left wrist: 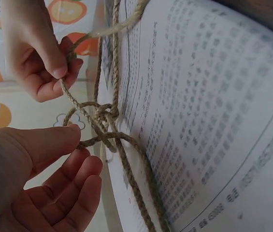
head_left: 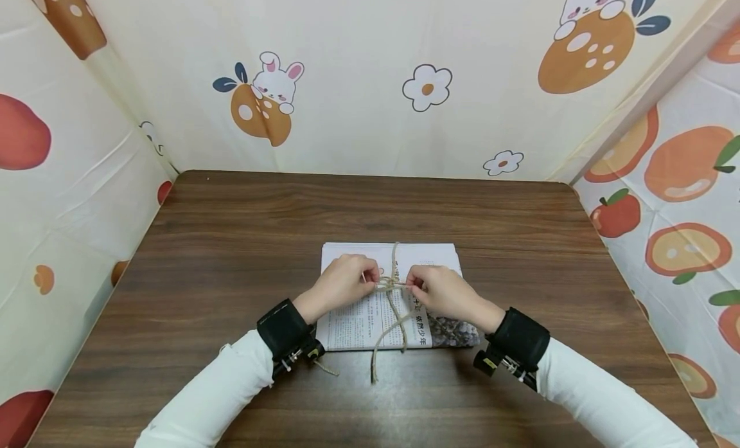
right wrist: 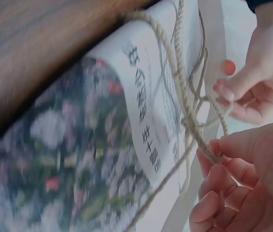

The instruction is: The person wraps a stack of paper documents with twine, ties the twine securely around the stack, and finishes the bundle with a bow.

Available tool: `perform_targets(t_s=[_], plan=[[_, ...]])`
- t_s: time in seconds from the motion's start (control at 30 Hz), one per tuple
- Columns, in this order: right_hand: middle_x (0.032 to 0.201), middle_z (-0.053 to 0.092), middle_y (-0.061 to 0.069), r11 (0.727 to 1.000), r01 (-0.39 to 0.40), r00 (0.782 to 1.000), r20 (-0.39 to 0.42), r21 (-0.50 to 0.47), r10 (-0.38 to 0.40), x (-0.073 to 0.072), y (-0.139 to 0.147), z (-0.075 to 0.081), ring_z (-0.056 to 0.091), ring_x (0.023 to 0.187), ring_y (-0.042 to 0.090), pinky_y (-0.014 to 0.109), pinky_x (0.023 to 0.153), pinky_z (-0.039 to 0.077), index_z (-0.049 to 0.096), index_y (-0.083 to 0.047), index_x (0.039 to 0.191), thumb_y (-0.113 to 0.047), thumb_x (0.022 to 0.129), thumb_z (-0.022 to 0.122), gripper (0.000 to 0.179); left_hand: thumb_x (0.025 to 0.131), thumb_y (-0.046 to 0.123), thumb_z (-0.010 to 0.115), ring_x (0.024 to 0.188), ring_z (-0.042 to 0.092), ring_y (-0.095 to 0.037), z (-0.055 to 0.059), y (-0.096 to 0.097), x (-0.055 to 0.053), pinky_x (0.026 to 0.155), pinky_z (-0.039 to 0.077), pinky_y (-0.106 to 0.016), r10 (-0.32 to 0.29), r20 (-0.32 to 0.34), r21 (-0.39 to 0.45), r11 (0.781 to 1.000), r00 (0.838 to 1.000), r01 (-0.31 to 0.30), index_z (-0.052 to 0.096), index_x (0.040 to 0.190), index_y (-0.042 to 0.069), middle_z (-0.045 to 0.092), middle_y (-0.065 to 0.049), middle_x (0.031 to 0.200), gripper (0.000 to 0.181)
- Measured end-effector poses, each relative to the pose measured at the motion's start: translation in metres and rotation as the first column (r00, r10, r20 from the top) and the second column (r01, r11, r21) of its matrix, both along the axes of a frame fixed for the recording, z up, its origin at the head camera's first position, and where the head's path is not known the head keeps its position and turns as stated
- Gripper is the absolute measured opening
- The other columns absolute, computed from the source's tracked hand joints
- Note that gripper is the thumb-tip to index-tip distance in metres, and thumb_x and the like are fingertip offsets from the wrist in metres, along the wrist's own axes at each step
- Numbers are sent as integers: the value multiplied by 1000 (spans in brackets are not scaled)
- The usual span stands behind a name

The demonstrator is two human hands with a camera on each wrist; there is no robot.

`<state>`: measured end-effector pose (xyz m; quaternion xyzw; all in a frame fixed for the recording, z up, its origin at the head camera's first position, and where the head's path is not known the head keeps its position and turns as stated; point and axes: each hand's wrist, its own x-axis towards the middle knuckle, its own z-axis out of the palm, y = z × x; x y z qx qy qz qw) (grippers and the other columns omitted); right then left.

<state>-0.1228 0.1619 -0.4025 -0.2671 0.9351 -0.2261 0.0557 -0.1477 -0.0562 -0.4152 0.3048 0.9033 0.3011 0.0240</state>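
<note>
A folded newspaper stack (head_left: 354,326) lies on the table with jute twine (head_left: 395,258) wrapped around it and crossing near its middle. My left hand (head_left: 347,279) is over the left half, pinching a strand between thumb and forefinger. Across from it, my right hand (head_left: 444,292) pinches another strand just right of the crossing. In the left wrist view, loops of twine (left wrist: 105,113) tangle at the crossing between both hands. One loose end hangs past the paper's near edge. The right wrist view shows a flower-like printed photo (right wrist: 78,145) on the paper.
The brown wood-grain table (head_left: 243,223) extends around the stack. Printed cloth (head_left: 358,114) with rabbits, flowers and fruit hangs behind it and at both sides. Black straps with small cameras (head_left: 286,332) sit on both wrists. Another twine tip (head_left: 326,369) pokes out beside the left wrist.
</note>
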Motion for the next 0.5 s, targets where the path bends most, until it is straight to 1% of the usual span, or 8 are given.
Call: perform_targets(t_s=[0.1,0.2,0.33,0.4,0.5], plan=[[70,56,-7,999,-30,998,-52,28,31,-2,5,2,44,56,2,20,51,37,61,-13,80,-7,85,61,7,74,5,67,65,55,-10,-2,0,2,59,41,-23,-6,2,5,1000,1000,6,62,70,17,58,7,70,14],[72,55,-6,996,-64,991,-110,56,70,-5,11,4,44,58,3,20,52,35,61,-13,82,-7,84,62,7,74,4,65,67,57,-12,-3,0,4,60,41,-23,-9,1,8,1000,1000,9,62,71,17,59,5,71,14],[73,54,-5,992,-90,980,-168,91,104,-9,18,4,44,58,3,19,50,33,61,-14,84,-7,84,63,7,75,5,66,66,54,-9,-4,0,7,60,41,-22,-12,-7,12,1000,1000,12,62,72,17,59,5,72,13],[73,53,-4,990,-96,976,-183,102,114,-11,22,5,43,58,4,19,50,33,61,-14,84,-7,84,63,6,76,5,67,66,53,-7,-4,0,8,60,41,-22,-12,-12,11,1000,1000,12,62,72,17,59,5,72,14],[74,54,-3,988,-104,975,-183,114,124,-13,27,6,44,58,5,20,50,33,62,-12,85,-7,84,64,5,75,5,67,66,53,-6,-4,-1,9,60,42,-21,-12,-12,12,1000,1000,12,62,72,17,60,4,73,14]])
